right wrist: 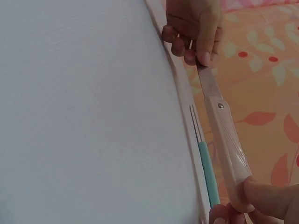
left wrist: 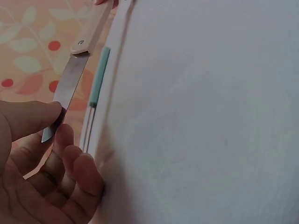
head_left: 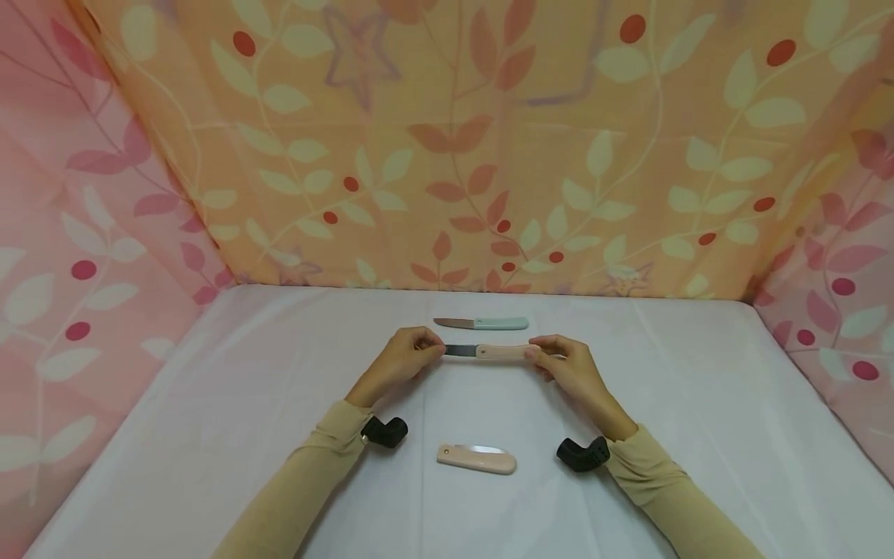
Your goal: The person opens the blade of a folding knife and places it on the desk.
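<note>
Between both hands a folding knife with a pale pink handle (head_left: 504, 352) is held level, its blade extended. My left hand (head_left: 410, 351) pinches the blade (left wrist: 71, 79) near its tip between thumb and fingers. At the other end, my right hand (head_left: 567, 363) grips the butt of the handle (right wrist: 228, 144). Just beyond it, a knife with a mint-green handle (head_left: 501, 323) lies on the white cloth, blade pointing left. Closer to me lies another pale pink folding knife (head_left: 478, 459), its blade folded along the handle with a bright strip showing.
A white cloth (head_left: 293, 334) covers the table. Patterned orange fabric (head_left: 447, 155) stands behind it, with pink fabric panels (head_left: 77, 279) at the sides. Black wrist devices (head_left: 583, 454) sit on both forearms, flanking the nearer folding knife.
</note>
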Motion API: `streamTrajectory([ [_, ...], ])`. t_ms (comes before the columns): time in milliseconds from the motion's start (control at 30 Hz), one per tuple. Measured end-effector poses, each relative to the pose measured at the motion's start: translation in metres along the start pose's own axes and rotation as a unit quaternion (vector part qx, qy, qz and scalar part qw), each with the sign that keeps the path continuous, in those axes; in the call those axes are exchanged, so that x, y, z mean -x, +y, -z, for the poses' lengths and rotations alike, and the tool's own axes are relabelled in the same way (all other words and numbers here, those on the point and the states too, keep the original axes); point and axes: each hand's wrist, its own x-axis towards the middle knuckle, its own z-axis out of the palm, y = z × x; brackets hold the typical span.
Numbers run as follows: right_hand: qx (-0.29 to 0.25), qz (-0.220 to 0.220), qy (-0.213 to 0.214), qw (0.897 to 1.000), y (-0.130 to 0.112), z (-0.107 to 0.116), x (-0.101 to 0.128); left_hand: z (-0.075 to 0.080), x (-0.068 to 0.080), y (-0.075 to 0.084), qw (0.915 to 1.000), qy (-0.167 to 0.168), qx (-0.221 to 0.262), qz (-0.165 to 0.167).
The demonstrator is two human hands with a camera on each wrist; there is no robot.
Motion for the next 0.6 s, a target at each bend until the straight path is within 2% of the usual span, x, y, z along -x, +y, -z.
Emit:
streamTrajectory([
  [300,-0.001,-0.005,-0.005,1.000,0.001,-0.002,-0.013,0.000,-0.014,-0.009,0.9986,0.039,0.035,0.006],
  [600,0.010,-0.020,-0.009,1.000,0.000,-0.001,-0.021,0.000,-0.023,-0.015,0.9977,0.042,0.045,0.028],
])
